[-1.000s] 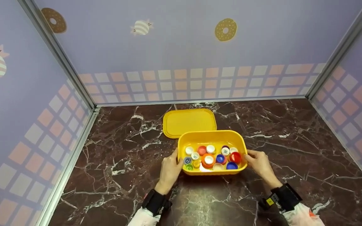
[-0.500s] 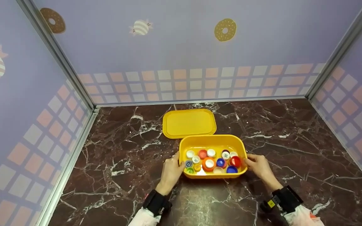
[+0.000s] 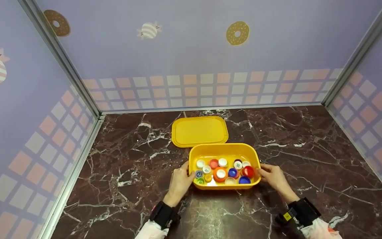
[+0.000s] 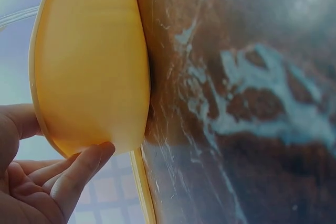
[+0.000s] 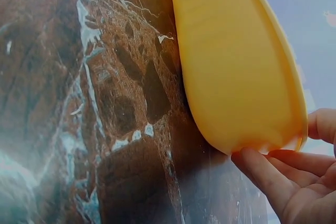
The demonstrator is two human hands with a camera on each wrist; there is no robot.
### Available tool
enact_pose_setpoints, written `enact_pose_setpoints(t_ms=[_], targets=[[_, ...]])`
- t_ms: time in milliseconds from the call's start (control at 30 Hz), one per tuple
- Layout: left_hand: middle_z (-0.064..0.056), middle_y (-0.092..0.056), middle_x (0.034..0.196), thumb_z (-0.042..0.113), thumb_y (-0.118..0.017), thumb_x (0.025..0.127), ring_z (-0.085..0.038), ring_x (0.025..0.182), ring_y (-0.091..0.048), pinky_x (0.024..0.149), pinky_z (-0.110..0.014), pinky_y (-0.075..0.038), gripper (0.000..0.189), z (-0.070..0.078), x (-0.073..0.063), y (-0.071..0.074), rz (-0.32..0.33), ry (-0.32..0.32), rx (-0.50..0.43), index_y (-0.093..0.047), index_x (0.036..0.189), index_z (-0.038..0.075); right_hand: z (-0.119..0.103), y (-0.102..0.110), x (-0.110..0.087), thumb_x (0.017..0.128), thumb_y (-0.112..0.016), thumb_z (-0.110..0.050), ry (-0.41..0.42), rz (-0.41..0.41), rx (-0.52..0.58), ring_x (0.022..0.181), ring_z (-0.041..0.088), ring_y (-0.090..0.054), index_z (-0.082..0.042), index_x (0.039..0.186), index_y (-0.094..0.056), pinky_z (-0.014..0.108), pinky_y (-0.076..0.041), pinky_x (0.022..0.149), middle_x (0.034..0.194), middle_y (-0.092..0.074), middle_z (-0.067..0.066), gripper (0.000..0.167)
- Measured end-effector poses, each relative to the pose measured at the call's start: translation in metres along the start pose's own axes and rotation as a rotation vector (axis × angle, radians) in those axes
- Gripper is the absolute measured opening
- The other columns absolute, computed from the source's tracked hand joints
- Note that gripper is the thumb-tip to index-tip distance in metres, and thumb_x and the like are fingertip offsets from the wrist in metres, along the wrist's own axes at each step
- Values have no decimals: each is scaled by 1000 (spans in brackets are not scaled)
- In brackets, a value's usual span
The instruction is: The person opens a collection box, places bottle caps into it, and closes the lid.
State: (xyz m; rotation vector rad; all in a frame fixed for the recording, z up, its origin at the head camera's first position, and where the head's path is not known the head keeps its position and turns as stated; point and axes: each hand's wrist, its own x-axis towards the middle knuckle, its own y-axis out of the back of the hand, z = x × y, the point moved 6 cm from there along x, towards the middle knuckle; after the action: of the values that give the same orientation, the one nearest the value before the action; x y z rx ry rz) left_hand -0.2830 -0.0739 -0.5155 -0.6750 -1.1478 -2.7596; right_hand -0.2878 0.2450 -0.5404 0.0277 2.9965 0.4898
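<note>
A yellow plastic box [image 3: 224, 150] without its lid on holds several bottle caps [image 3: 221, 173] in white, red, orange, blue, green and yellow. My left hand [image 3: 179, 181] grips its left end, thumb over the rim and fingers against the outer wall. At the opposite end, my right hand [image 3: 275, 179] pinches the wall in the same way. Both wrist views show the box's outer wall [image 4: 94, 61] close up, its base down at the tabletop. Behind the box lies a flat yellow lid [image 3: 200, 131], its near edge close to the box's far rim.
The dark red marbled tabletop [image 3: 131, 186] has white veins. Purple panels with printed squares and sweets enclose it: a back wall [image 3: 191, 53], a left wall [image 3: 15, 109] and a right wall [image 3: 370, 99]. Black camera straps [image 3: 163, 214] sit on both wrists.
Between one second and half a second ago, both hands brought the box slightly toward me, away from the lid. Since then the box and hands have barely moved. The lid stays put.
</note>
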Motion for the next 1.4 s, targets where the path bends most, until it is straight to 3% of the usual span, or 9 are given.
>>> enact_pose_setpoints(t_ms=[200,367,533,700,833,900,967,1233,1400], targets=[[-17,-65,85,3,-67,75,-25,68,-63,52,-34,-48,35,-3,-1,2,2,-9,8,-59,107,-6,5,-4,4,87,-57,-4,17,-18,4,83,32,-61,17,115,-51,30,-50,65,100,-58,28,36],[-15,-65,82,11,-66,81,-21,69,-64,56,-30,-49,30,-9,1,6,-9,41,-17,-60,104,-8,3,-5,7,88,-59,-14,14,-59,26,83,31,-62,17,115,-50,36,-49,69,101,-58,27,42],[-9,-64,74,16,-60,87,-14,60,-60,51,-26,-47,25,-17,4,17,40,80,-28,-62,97,-7,3,2,13,89,-58,-22,-10,-48,88,81,27,-63,17,112,-51,40,-48,73,99,-59,27,47],[-4,-60,66,11,-59,87,-11,52,-53,46,-27,-43,14,-21,4,26,77,62,14,-64,89,-2,0,15,34,89,-58,-19,94,-80,189,76,25,-63,14,102,-58,36,-50,68,88,-63,22,36],[2,-57,62,10,-61,85,-10,48,-49,44,-27,-40,8,-23,1,30,88,54,71,-63,81,3,-20,24,54,90,-56,-12,142,-93,96,75,29,-63,14,99,-59,37,-50,65,86,-63,23,28],[3,-55,60,11,-62,85,-10,48,-48,44,-28,-40,9,-23,0,32,90,56,95,-62,78,5,-29,25,69,90,-54,-10,131,-117,25,73,27,-63,15,100,-58,36,-51,64,86,-63,23,27],[4,-54,60,13,-62,85,-11,48,-49,44,-30,-40,10,-24,-2,34,88,61,115,-63,77,7,-46,24,81,91,-52,-8,65,-128,-87,72,25,-63,17,102,-56,35,-51,65,85,-63,22,27],[3,-55,59,11,-63,84,-10,46,-49,41,-28,-39,8,-26,-12,39,60,65,162,-63,78,6,-85,-7,143,87,-55,-7,-29,-307,-264,57,16,-58,15,99,-59,24,-48,50,78,-63,20,25],[2,-55,57,9,-63,83,-9,43,-47,38,-26,-36,6,-25,-16,43,64,50,168,-63,78,5,-94,-27,166,86,-57,-6,-26,-396,-473,60,24,-61,12,95,-62,33,-50,58,75,-63,19,20]])
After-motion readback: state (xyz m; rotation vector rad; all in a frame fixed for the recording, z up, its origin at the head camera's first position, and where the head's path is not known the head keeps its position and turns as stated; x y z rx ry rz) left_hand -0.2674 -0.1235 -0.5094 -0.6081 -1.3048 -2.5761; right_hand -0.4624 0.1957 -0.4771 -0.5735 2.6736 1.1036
